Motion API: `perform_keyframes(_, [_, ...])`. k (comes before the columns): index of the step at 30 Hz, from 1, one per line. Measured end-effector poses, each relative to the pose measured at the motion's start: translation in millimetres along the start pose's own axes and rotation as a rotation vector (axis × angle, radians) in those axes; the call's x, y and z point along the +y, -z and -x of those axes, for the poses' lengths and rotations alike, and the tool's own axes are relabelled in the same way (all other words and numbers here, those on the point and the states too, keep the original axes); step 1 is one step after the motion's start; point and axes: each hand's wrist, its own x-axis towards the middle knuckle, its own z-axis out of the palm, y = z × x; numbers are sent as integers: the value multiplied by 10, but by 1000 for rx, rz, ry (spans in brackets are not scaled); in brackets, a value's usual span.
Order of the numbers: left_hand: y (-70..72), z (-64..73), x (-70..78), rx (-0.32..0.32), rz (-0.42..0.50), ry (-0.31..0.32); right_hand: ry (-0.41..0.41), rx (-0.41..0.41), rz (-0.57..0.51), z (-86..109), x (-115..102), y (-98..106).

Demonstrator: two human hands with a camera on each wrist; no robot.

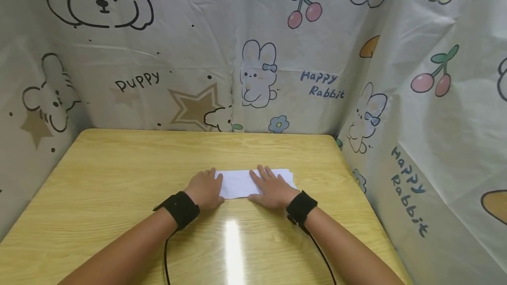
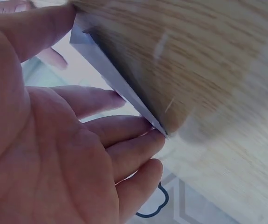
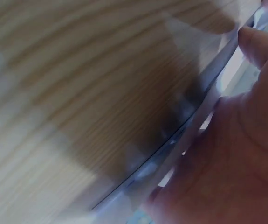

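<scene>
fingers [image 1: 263, 174] on white paper [image 1: 237, 184] (on backdrop [image 1: 198, 52]: "puppy" [image 1: 137, 82], "happy rabbit" [image 1: 322, 85])

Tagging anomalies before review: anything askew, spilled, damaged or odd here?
One minor thing: the white paper has a stepped far corner at its right end, beside the right hand, so its layers look slightly out of line there. No spill or clear tear shows.

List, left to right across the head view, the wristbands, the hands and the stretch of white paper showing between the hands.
Black left wristband → left hand → white paper between the hands → right hand → black right wristband.
</scene>
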Motion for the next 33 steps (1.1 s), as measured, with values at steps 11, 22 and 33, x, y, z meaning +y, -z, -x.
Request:
perform_keyframes(11, [-50,24,-117,29,-2,-70,-65,-64,-53,332,562,80])
perform_keyframes(22, [1,-41,-171,136,73,-145,100,242,9,310,269,227])
perform_keyframes(33, [202,-90,-296,241,426,-59,45,442,-44,199,285,609])
